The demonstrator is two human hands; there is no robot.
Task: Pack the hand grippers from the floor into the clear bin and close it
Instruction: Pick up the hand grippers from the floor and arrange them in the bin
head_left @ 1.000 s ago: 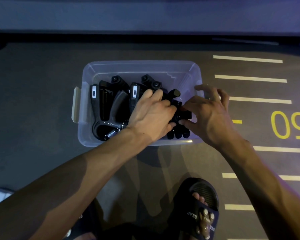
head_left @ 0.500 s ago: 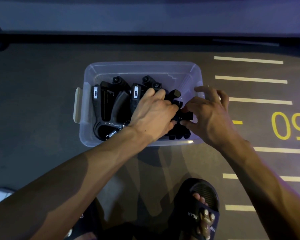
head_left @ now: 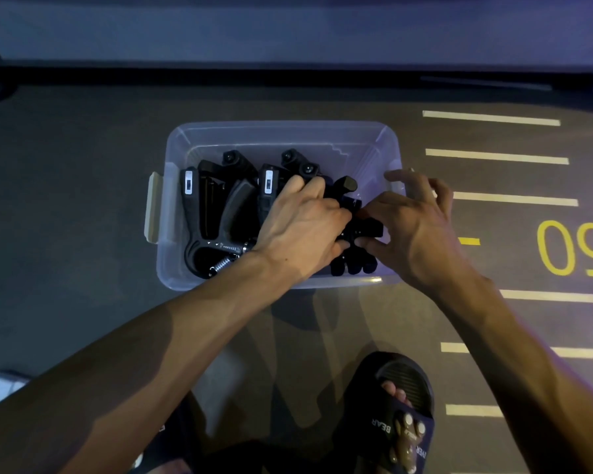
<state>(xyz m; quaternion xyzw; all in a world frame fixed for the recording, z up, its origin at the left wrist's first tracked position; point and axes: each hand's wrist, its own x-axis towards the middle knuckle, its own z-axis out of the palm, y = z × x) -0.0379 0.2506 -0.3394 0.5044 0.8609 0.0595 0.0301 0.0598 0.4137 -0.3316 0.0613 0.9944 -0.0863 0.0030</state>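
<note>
The left hand (head_left: 300, 230) and the right hand (head_left: 413, 227) are tucking black hand grippers (head_left: 220, 213) down inside the clear bin (head_left: 281, 131) on the floor, left fingers curled on one, right fingers spread, and I think finding the lid is coming next.

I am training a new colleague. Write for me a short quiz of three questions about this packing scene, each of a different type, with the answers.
1. True or false: a lid already covers the clear bin.
2. Multiple choice: where is the left hand? A) flat on the floor B) inside the bin, on the black hand grippers C) on the sandal
3. Short answer: which thing, near the bottom of the view, carries the word BEAR?

Key: 1 false; 2 B; 3 the black sandal.
</note>
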